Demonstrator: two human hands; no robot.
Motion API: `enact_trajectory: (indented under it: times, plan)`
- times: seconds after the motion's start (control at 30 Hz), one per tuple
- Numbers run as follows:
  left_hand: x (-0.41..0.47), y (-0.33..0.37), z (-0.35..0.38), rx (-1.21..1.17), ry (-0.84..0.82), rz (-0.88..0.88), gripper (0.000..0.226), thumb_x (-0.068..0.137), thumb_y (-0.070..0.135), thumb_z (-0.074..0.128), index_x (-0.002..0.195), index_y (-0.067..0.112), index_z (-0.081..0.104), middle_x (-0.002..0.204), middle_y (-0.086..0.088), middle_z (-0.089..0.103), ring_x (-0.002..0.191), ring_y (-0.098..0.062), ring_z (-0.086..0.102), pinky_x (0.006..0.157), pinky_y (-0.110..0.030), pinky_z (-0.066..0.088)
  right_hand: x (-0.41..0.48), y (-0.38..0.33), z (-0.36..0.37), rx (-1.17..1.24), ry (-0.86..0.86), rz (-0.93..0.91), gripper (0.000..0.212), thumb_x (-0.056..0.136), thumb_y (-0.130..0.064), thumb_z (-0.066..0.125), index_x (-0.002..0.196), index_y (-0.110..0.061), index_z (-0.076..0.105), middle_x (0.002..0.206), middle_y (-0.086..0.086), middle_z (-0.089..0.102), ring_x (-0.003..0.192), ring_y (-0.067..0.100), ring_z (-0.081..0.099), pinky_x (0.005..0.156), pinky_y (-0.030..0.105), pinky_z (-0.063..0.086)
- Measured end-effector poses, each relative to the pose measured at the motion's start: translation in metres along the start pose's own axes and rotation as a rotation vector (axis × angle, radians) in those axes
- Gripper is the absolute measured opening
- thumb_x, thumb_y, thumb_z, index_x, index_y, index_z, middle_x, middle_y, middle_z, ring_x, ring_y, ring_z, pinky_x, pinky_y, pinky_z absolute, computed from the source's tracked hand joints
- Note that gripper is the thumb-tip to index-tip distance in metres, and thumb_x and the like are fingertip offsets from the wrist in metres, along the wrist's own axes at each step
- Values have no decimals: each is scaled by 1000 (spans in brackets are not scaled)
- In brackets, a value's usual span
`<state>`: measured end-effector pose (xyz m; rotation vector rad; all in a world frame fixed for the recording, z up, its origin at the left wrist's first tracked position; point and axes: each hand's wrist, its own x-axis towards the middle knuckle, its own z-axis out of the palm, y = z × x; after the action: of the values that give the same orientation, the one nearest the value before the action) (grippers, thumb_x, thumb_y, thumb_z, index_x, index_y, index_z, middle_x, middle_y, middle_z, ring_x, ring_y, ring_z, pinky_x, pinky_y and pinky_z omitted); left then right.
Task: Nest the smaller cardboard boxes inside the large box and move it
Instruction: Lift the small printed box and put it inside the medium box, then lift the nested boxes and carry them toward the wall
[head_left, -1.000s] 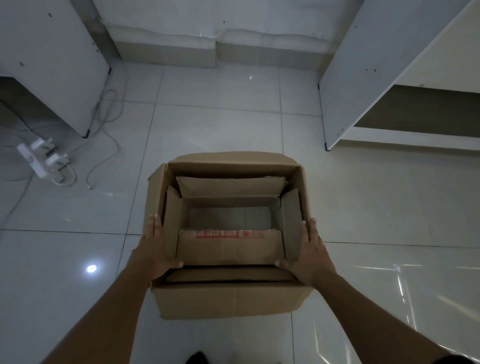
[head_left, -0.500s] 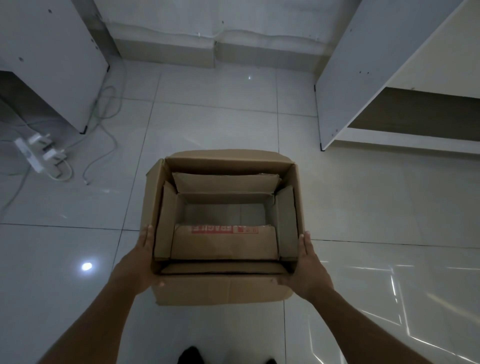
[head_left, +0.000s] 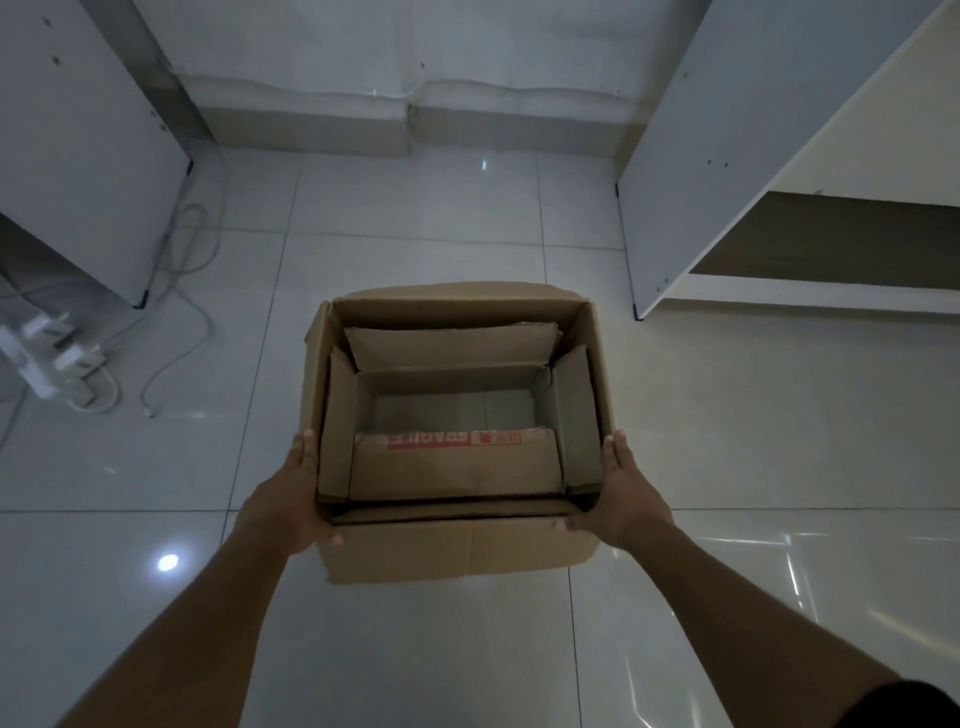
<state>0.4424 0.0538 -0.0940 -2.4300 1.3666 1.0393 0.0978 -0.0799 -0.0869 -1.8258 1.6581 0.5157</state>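
1. I see the large cardboard box (head_left: 457, 551) in the middle of my view, over the shiny tile floor (head_left: 415, 218). Its top is open.
2. A smaller cardboard box (head_left: 452, 467) sits inside the large one. Its four flaps stand up and lean out against the big box's walls.
3. The near flap has a red FRAGILE label (head_left: 453, 439) on it. The words look upside down to me.
4. The inside of the smaller box looks bare. I can see its pale bottom.
5. My left hand (head_left: 288, 499) grips the near left corner of the large box. The fingers lie flat along the left wall and the thumb is on the near face.
6. My right hand (head_left: 626, 499) grips the near right corner the same way.
7. Both arms reach out straight from the near edge.
8. Far left, a white power strip (head_left: 47, 358) lies on the floor with cables (head_left: 192, 312) next to a white panel (head_left: 78, 145).
9. Far right is a white shelf unit (head_left: 779, 156).
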Motion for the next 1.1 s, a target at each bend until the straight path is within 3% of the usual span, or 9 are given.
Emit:
enact_trajectory:
  times: [0.37,0.5,0.6,0.7,0.8,0.87,0.93,1.1]
  plan:
    - [30,7,-15,39,-8,22,151,53,42,89,147,15,-25,161,-3,-16,145,-28,26,114,-52,30,41,-11,-30,-57,-24,11,140,61,-49,86,151,-13,-14,160,-6,-23,146,32,19,115,46,31]
    - [22,-5,-22,235,-45,129,146,56,53,85,145,28,-28,161,-10,-16,145,-33,25,116,-59,20,36,-18,-28,-166,-30,7,137,66,-48,83,150,-11,-18,159,4,-24,149,27,-8,120,49,5]
    - [21,-18,-34,529,-51,168,136,63,47,82,147,28,-23,158,-12,-26,149,-31,10,117,-58,20,22,-39,-11,-251,76,-129,125,70,-47,77,151,-18,-14,160,2,-21,147,26,-19,116,54,-5]
    - [25,-18,-44,762,35,224,102,85,38,66,151,27,-11,159,-8,-24,150,-27,2,117,-54,23,-2,-81,24,-203,90,-402,97,79,-39,70,153,-29,7,163,-1,1,149,23,-3,117,52,-5]
    - [29,-12,-45,848,41,258,73,96,34,48,153,25,3,161,-2,-18,150,-24,-5,119,-57,14,-19,-120,53,-244,-27,-525,70,89,-22,61,149,-28,27,157,2,28,144,25,24,119,45,13]
    - [30,-10,-41,877,39,253,68,97,36,46,152,25,7,162,-1,-14,150,-25,-7,118,-59,9,-23,-133,59,-327,-23,-494,52,92,-11,53,141,-21,44,142,8,50,128,29,47,108,40,34]
    - [29,-11,-36,888,41,260,67,96,40,46,152,25,11,163,-2,-10,150,-25,-9,118,-60,6,-23,-135,55,-366,2,-436,36,92,-4,48,125,-12,60,122,14,63,113,33,59,92,38,47]
    - [11,-10,-17,867,44,324,69,93,50,45,151,23,17,163,-5,3,150,-28,-6,118,-57,1,-23,-115,45,-392,26,-474,31,90,1,48,112,-10,67,110,15,66,103,34,62,85,39,49]
